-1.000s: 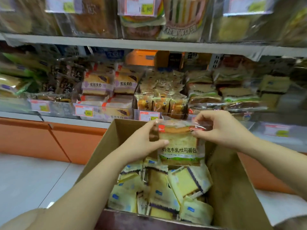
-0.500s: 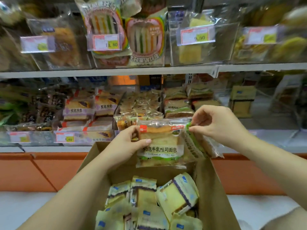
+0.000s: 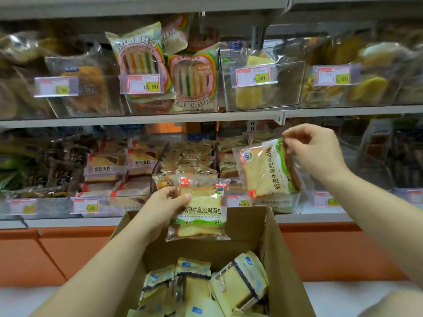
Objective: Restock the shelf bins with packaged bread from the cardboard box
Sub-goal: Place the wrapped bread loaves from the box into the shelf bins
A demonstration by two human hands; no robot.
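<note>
Head view: the left hand (image 3: 164, 202) has its fingers (image 3: 169, 191) wrapped round a milk toast pack (image 3: 201, 213), just above the open cardboard box (image 3: 281, 248), with yellow packs (image 3: 240, 284) lying below them. Over on the right, the right hand (image 3: 318, 154) pinches a second toast pack (image 3: 267, 170) by its top corner. It dangles under those fingers, in front of the lower shelf bin (image 3: 281, 205).

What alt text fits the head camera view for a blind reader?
Two hands each hold a milk toast packet: the left hand grips the upright packet above an open cardboard box of packaged bread, the right hand pinches the sideways packet before the lower shelf bins.
</note>
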